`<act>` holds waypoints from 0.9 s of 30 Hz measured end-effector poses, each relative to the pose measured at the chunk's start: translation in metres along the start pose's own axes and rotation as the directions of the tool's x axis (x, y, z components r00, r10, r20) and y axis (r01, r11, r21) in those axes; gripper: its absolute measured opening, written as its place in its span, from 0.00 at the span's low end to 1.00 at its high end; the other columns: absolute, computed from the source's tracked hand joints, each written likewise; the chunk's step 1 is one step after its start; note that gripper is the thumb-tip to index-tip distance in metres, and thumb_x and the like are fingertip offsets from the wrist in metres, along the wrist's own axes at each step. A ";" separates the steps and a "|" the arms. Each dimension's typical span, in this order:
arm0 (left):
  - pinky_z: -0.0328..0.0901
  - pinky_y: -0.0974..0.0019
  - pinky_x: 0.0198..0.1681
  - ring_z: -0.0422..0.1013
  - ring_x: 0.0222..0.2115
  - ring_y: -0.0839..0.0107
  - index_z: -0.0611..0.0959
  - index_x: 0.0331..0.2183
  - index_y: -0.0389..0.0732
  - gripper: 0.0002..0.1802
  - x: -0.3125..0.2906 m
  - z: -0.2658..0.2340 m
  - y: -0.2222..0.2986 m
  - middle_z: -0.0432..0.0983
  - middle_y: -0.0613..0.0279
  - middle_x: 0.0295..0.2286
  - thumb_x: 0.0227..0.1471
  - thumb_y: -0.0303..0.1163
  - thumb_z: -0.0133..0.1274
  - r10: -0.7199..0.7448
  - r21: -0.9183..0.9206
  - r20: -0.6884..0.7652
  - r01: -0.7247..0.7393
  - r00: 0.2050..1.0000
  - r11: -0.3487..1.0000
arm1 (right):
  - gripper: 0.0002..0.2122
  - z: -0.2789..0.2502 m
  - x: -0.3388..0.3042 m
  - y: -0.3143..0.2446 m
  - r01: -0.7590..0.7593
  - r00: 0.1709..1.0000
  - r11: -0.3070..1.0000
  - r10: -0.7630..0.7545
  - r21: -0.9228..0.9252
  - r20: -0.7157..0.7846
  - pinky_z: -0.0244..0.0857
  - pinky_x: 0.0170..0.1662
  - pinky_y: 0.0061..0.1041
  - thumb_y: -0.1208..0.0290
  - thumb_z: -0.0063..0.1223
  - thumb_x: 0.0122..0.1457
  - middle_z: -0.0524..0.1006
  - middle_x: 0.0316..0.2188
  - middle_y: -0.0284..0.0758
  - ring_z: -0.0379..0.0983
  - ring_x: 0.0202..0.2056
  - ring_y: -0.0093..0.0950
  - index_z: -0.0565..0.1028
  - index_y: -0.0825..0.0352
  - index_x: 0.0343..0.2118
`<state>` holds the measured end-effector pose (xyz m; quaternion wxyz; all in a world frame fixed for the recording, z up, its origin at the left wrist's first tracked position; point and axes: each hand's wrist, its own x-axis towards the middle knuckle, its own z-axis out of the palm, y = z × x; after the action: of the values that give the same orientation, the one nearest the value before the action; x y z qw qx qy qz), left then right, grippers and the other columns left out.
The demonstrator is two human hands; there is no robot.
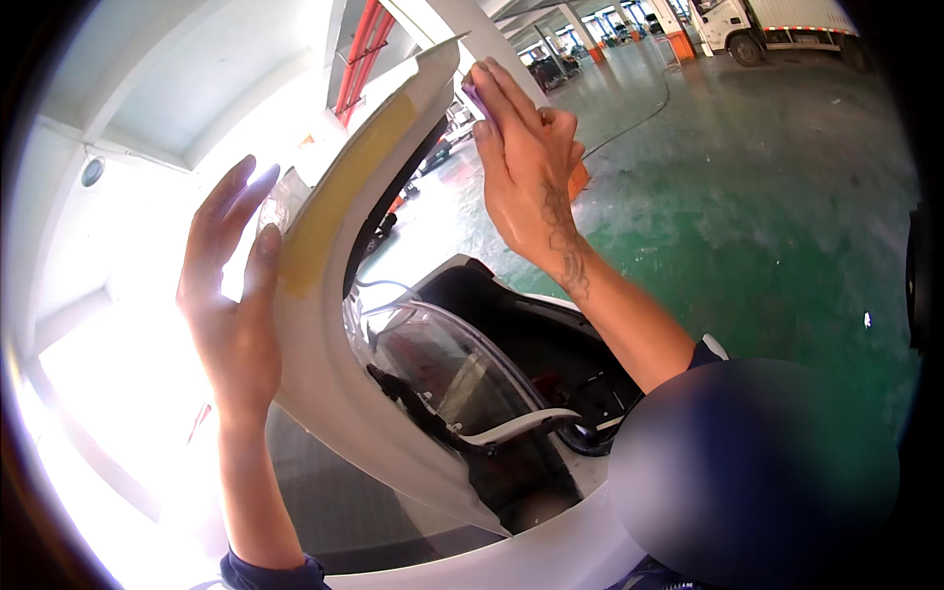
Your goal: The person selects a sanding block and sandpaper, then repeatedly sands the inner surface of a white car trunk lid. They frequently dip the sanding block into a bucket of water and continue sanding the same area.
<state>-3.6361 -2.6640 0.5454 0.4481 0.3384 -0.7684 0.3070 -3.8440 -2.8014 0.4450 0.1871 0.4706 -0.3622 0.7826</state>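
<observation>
A white curved vehicle body panel (pixel 307 359) rises before me, with a long yellowish patch (pixel 329 206) along its upper part. My left hand (pixel 231 285) is at the panel's left edge, its fingers and thumb curled around a clear, crumpled-looking plastic thing (pixel 283 200). Strong glare washes out much of that thing, so its kind is unclear. My right hand (pixel 531 162) is raised by the panel's upper right edge. Between its thumb and fingers is a thin purple pad (pixel 476 98), mostly hidden by the fingers.
Below the panel lie dark glass (pixel 339 482), a clear curved cover (pixel 433 354) and a black cavity (pixel 492 315). A hose (pixel 639 123) runs over the green floor (pixel 728 216). A white truck (pixel 777 25) stands far right, near orange-based pillars (pixel 678 41). Red pipes (pixel 362 54) run behind the panel.
</observation>
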 end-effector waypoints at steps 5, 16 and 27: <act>0.57 0.54 0.67 0.71 0.60 0.61 0.77 0.60 0.41 0.25 0.002 -0.002 0.001 0.79 0.56 0.55 0.62 0.32 0.54 0.021 0.009 0.006 -0.021 1.000 1.000 | 0.27 0.013 -0.006 -0.005 0.061 0.994 0.996 -0.067 0.071 0.081 0.52 0.55 0.38 0.69 0.50 0.67 0.66 0.69 0.21 0.59 0.48 0.36 0.65 0.51 0.69; 0.57 0.60 0.65 0.71 0.57 0.65 0.76 0.59 0.39 0.24 0.002 0.001 0.010 0.81 0.54 0.53 0.63 0.32 0.49 -0.090 -0.167 0.032 0.094 0.995 0.981 | 0.26 0.009 -0.061 -0.074 0.246 0.958 0.959 -0.263 0.142 0.117 0.53 0.54 0.35 0.75 0.58 0.57 0.72 0.65 0.27 0.64 0.50 0.35 0.75 0.55 0.61; 0.57 0.59 0.65 0.71 0.57 0.64 0.74 0.59 0.34 0.22 0.000 0.001 0.001 0.80 0.48 0.52 0.66 0.29 0.42 -0.054 -0.232 -0.007 0.050 0.999 0.971 | 0.27 0.004 -0.068 -0.090 0.306 0.941 0.915 -0.332 0.263 0.062 0.53 0.49 0.31 0.76 0.58 0.50 0.78 0.59 0.23 0.66 0.45 0.31 0.80 0.54 0.56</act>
<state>-3.6375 -2.6647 0.5452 0.4977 0.3018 -0.7867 0.2057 -3.7509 -2.7409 0.4219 0.2322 0.5837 -0.1885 0.7549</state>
